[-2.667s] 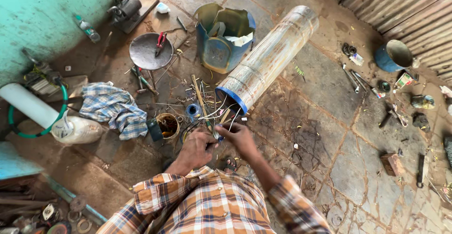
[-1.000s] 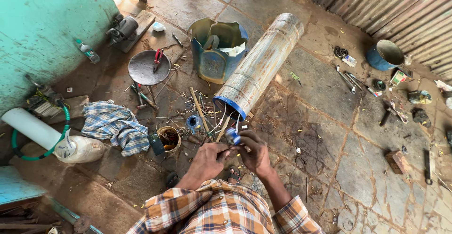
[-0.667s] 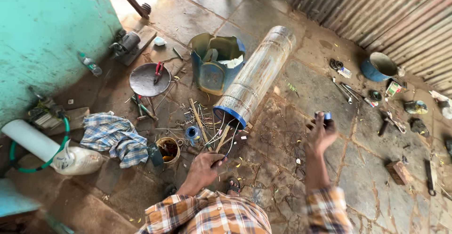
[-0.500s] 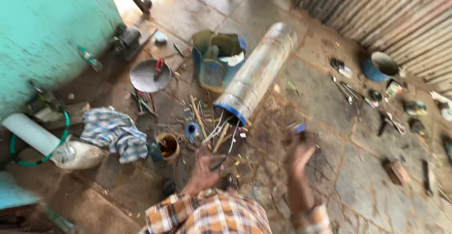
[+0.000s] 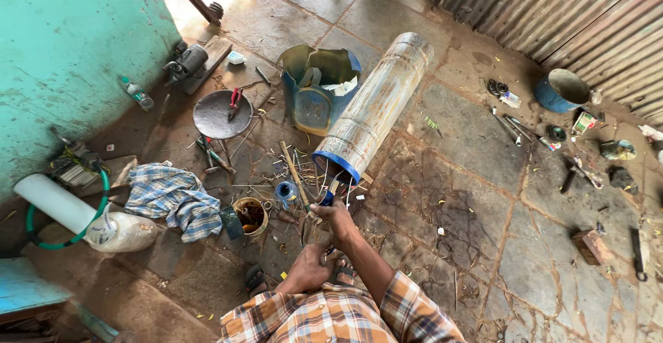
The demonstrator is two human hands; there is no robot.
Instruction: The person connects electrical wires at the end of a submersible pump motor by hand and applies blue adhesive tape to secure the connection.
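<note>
The right hand [image 5: 336, 213] is closed on a small blue piece [image 5: 327, 197] just below the metal pipe [image 5: 375, 106] — best kept steady; the left hand [image 5: 309, 271] rests lower, finger state cannot be told.

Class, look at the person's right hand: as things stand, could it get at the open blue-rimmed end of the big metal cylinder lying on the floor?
Probably yes. The right hand is raised just below the cylinder's blue-rimmed end, with only thin rods and wire scraps lying about there, nothing blocking. The left hand sits lower, clear of the path.
</note>
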